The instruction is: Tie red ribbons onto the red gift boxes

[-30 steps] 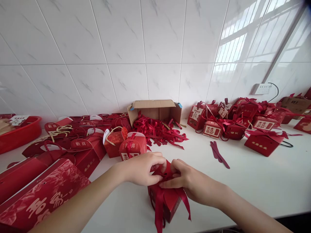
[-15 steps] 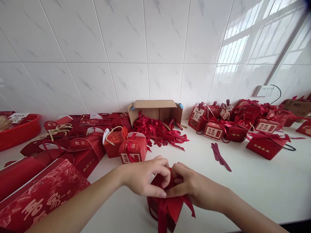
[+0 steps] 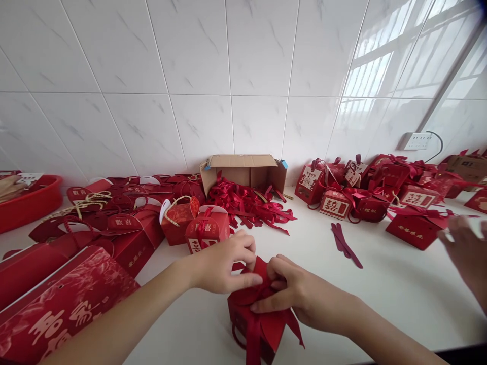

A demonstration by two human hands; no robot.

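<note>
A small red gift box (image 3: 256, 324) stands on the white table in front of me, with red ribbon (image 3: 253, 337) running over its top and hanging down the near side. My left hand (image 3: 228, 263) is at the box's upper left, its thumb and bent fingers pinching the ribbon near the top flap. From the right, my right hand (image 3: 299, 291) presses its thumb on the top, and its curled fingers grip the ribbon there. A ribbon tail hangs beneath that hand. The fingers partly hide where the ribbon crosses.
Red boxes (image 3: 144, 238) crowd the left side; more ribboned boxes (image 3: 416, 228) stand at the right. A cardboard box (image 3: 243, 161) spills loose ribbons (image 3: 247, 205). Flat dark-red strips (image 3: 345, 246) lie at centre right. Another person's hand (image 3: 466, 248) reaches in at the right edge.
My left hand has moved up and slightly left, its thumb apart from my right thumb. My right hand has barely shifted. Another person's hand has come in at the right.
</note>
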